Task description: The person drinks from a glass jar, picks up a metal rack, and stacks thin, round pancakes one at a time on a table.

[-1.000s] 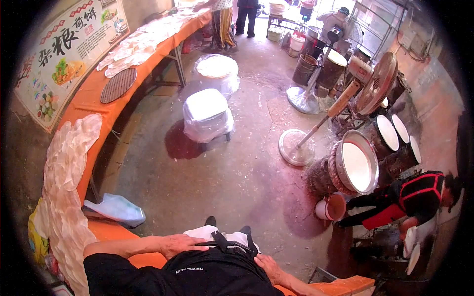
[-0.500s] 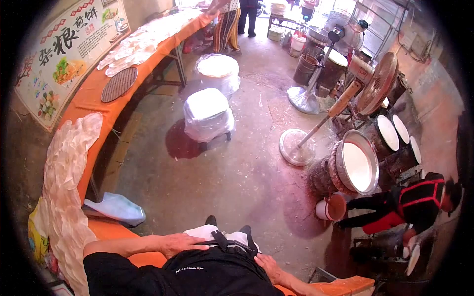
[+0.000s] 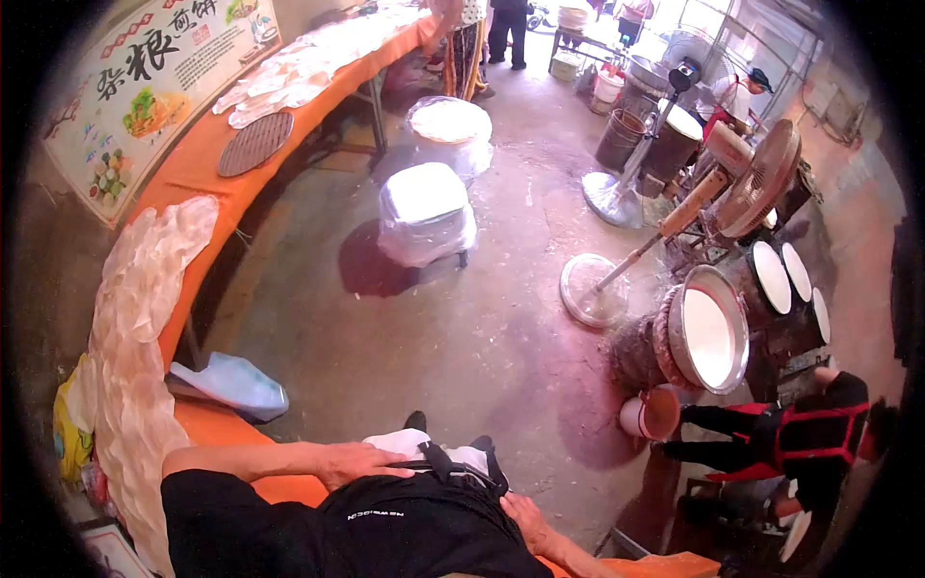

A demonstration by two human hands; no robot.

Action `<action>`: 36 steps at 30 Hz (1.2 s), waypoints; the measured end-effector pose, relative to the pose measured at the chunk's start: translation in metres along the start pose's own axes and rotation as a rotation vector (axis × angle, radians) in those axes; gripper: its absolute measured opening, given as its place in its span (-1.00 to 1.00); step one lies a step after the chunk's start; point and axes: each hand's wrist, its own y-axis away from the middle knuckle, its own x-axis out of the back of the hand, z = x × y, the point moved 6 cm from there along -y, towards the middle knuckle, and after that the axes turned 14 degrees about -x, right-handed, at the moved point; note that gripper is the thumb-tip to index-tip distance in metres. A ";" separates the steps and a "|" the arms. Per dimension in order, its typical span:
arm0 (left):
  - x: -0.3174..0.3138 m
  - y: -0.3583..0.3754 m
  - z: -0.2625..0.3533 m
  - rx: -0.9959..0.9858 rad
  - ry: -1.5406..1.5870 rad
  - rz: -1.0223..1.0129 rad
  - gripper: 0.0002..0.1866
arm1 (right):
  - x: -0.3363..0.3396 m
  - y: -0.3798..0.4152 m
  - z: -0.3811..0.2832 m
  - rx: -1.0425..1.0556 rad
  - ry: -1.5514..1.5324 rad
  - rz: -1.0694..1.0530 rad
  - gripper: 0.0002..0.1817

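Two bare hands, left (image 3: 352, 463) and right (image 3: 523, 513), rest against a black cloth shirt (image 3: 385, 528), any grip unclear; a red-and-black-clad co-worker (image 3: 819, 431) has just stretched one arm outward.

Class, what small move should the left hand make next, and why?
Probably lift the left hand off the waist toward the thin pale sheets: it shows nothing in its grasp, and they lie on that side.

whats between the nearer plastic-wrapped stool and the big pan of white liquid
The nearer fan has its round base on the floor between stool and pan, as the head view shows
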 end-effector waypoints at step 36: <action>-0.006 0.003 0.001 -0.010 -0.058 0.027 0.13 | 0.001 0.003 -0.005 0.018 -0.020 0.013 0.00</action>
